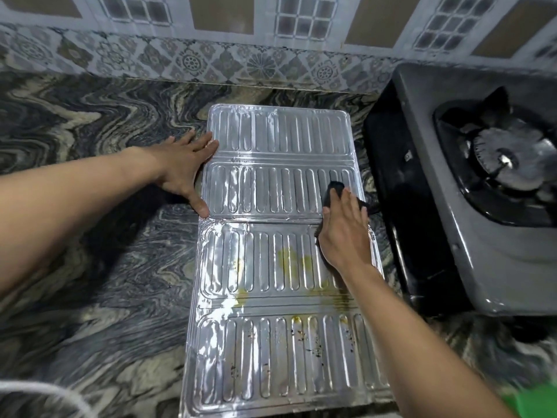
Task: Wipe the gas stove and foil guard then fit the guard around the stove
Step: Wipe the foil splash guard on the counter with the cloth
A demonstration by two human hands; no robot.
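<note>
- Marbled grey countertop, patterned wall tiles behind.
- Foil guard unfolded flat on counter, just left of gas stove; not yet fitted around it.
- Left hand spread wide, palm down, pinning guard's left edge.
- Right hand pressing dark cloth onto second panel, near right edge.
- Far panels look clean; yellow stains and dark specks on near panels. Wiping judged roughly half done.
- Stove cleanliness: cannot tell.
- No legible brand or writing.

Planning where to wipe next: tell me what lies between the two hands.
Head view: only ribbed foil guard lies between left hand and right hand, which presses a dark cloth on it.
</note>
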